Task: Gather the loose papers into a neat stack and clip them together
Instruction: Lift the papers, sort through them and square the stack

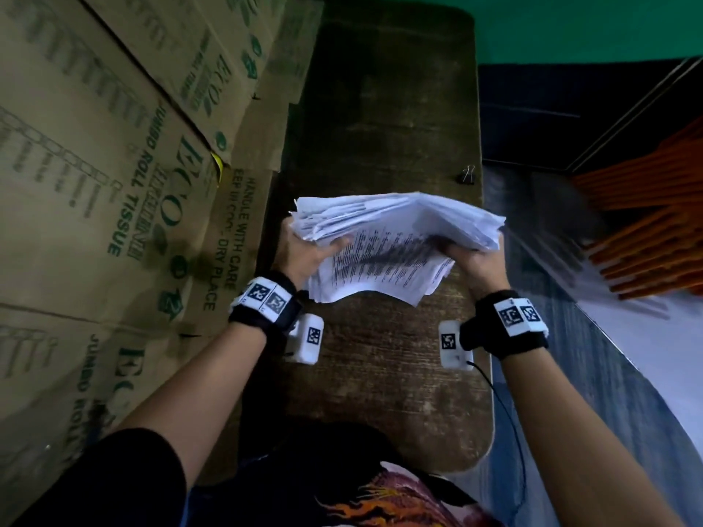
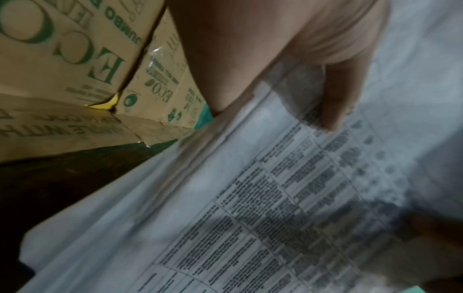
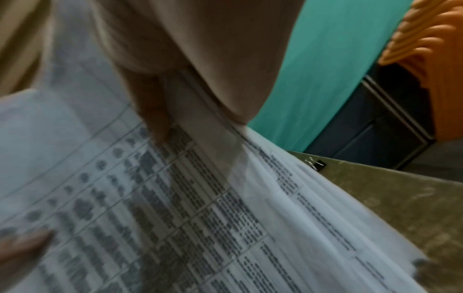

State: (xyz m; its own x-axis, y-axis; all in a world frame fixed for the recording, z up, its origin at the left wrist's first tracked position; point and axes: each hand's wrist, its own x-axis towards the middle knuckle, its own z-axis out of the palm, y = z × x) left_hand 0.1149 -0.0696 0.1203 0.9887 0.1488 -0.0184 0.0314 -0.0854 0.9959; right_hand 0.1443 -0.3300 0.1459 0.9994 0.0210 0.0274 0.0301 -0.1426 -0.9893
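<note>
A thick, uneven stack of printed papers (image 1: 392,241) is held up off a dark wooden table (image 1: 384,108), sheets fanned at the far edge. My left hand (image 1: 308,249) grips its left side, thumb on the top sheet (image 2: 333,103). My right hand (image 1: 471,256) grips the right side, thumb pressed on the printed page (image 3: 155,119). The papers (image 2: 250,198) fill both wrist views, with tables of text (image 3: 175,198). A black binder clip (image 1: 468,174) lies on the table beyond the stack near the right edge, also seen in the right wrist view as a binder clip (image 3: 317,164).
Cardboard boxes (image 1: 114,165) printed with green lettering stand tight against the table's left side. A green wall (image 1: 570,24) is at the back. Orange sticks (image 1: 654,230) lie on the floor to the right. The table's right edge drops to the floor.
</note>
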